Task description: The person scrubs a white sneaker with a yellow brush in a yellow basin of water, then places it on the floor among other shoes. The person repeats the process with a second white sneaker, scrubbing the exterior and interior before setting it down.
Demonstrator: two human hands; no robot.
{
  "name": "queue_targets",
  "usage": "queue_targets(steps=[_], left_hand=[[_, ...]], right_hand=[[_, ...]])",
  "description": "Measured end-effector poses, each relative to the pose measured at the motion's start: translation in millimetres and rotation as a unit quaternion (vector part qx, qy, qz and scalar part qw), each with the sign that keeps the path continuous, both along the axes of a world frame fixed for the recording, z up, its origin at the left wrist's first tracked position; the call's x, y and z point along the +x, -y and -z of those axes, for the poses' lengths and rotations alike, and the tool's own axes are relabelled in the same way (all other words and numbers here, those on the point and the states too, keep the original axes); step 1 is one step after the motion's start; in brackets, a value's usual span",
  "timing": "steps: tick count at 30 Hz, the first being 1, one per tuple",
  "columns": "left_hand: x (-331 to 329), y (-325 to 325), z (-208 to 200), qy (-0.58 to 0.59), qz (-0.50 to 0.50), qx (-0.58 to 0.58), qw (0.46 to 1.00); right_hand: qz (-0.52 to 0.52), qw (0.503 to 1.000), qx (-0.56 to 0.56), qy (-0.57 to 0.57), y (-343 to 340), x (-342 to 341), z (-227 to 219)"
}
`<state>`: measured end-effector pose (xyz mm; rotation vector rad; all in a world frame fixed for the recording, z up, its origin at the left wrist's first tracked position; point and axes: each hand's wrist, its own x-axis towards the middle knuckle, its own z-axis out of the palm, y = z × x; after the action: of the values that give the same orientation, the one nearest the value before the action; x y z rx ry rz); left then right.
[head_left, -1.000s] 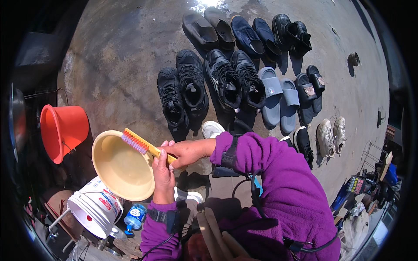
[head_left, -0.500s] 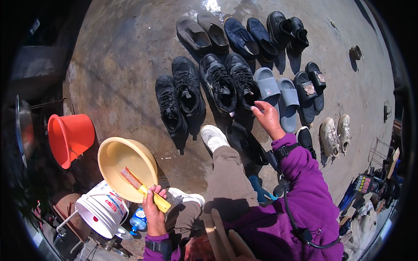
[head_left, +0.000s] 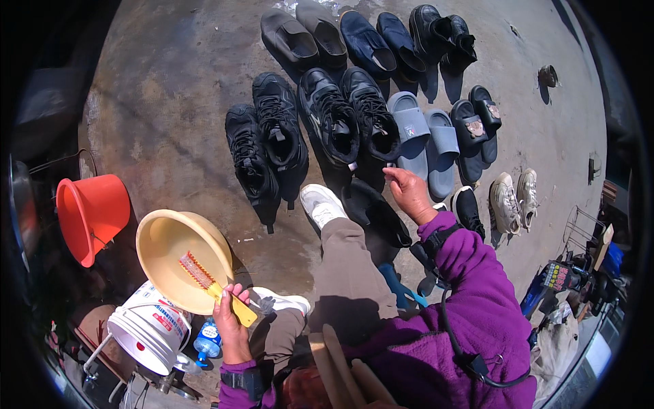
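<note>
My left hand [head_left: 233,324] is closed around the yellow handle of a scrub brush [head_left: 200,271], its red-edged, pale bristles lying over a cream plastic basin [head_left: 153,238]. My right hand [head_left: 411,195] is just behind the heel of a black lace-up sneaker [head_left: 373,116], its fingers loosely bent and holding nothing I can see. Beside that sneaker is its mate [head_left: 330,112], and farther left another black sneaker pair [head_left: 279,123]. Grey slides [head_left: 412,133] lie just beyond my right hand. Under my right wrist is a dark shoe [head_left: 375,211], partly in shadow.
Brown slip-ons [head_left: 289,37], navy slip-ons [head_left: 368,44] and black boots [head_left: 429,31] form the far row. Right are black slides [head_left: 470,133] and white sneakers [head_left: 504,204]. A red bucket [head_left: 95,211], white bucket [head_left: 146,327] and blue bottle [head_left: 208,341] stand left.
My right hand has drawn back a little from the black sneaker's heel. The whole view has shifted, while my left hand keeps the brush over the basin.
</note>
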<state>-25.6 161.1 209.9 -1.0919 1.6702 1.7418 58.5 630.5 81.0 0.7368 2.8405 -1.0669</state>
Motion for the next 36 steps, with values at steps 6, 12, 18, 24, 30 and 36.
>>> queue_targets(steps=[6, 12, 18, 24, 30, 36], left_hand=[[3, 5, -3, -0.01, 0.02, 0.004, 1.0], [8, 11, -2, 0.009, 0.023, -0.025, 0.999], [10, 12, 1, 0.012, 0.032, -0.013, 0.999], [12, 12, 1, 0.007, 0.045, -0.025, 0.999], [10, 10, 4, 0.001, 0.081, -0.018, 0.997], [14, 7, 11, 0.016, 0.089, -0.052, 0.995]], right_hand=[[0.065, 0.987, -0.05, 0.135, 24, 45, 11], [-0.004, 0.936, -0.084, 0.343, 20, 103, 20], [0.078, 0.936, -0.005, 0.343, 45, 118, 60], [0.1, 0.904, -0.104, 0.402, 27, 165, 73], [0.162, 0.862, -0.107, 0.469, 6, 255, 38], [0.222, 0.807, -0.028, 0.546, -26, 314, 14]])
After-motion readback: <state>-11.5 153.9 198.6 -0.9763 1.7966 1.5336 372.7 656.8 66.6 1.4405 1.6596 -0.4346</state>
